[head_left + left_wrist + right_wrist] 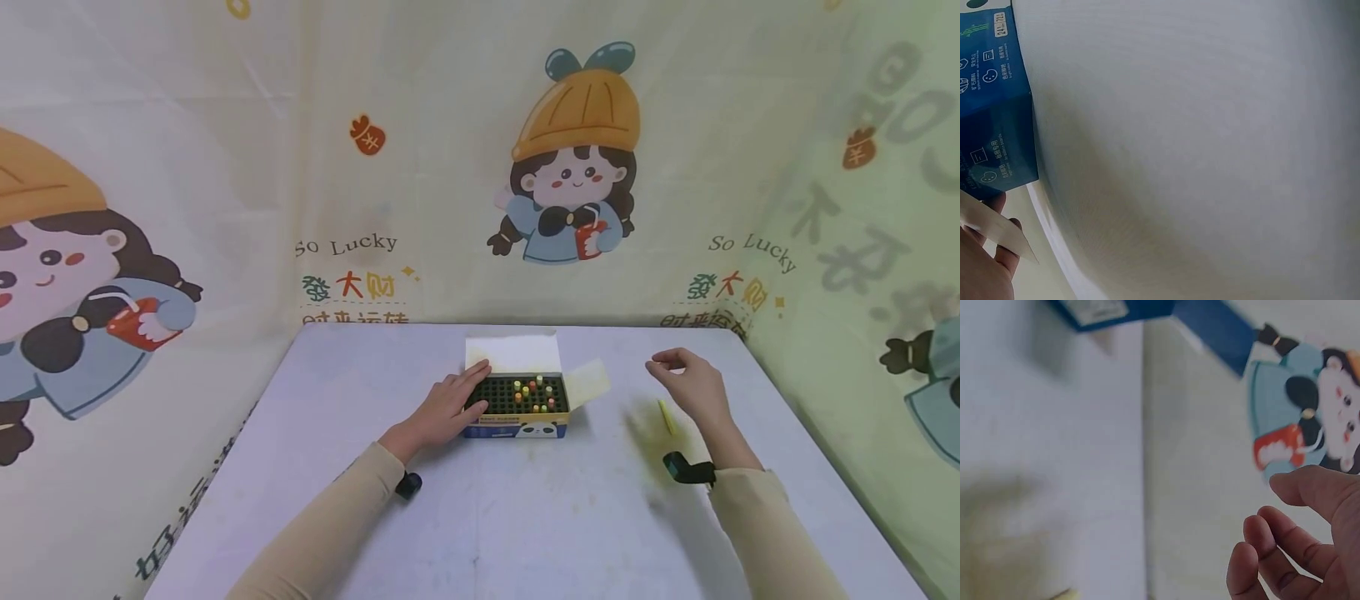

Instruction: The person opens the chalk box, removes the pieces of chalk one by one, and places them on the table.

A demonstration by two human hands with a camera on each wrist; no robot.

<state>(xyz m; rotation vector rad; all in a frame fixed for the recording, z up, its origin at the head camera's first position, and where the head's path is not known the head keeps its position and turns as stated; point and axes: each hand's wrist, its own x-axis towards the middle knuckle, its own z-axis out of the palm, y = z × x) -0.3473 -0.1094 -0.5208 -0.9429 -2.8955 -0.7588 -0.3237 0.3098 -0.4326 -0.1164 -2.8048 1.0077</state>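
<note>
A small box (517,422) of coloured chalk-like sticks stands mid-table with its flaps folded back. Several sticks (526,390) poke up from holes in its black insert. At the box's left end rests my left hand (444,408), fingers stretched toward the back edge and thumb over the front left. The left wrist view shows its fingers (1007,253) partly behind a pale end flap (997,231). My right hand (692,387) is raised right of the box, fingers loosely bent, thumb apart, nothing held. Below it on the table lies one yellow-green stick (667,417).
The white lid (513,353) stands up behind the box, and a side flap (587,383) juts out to the right. A printed cloth (442,167) hangs behind the table (525,525) and along its sides.
</note>
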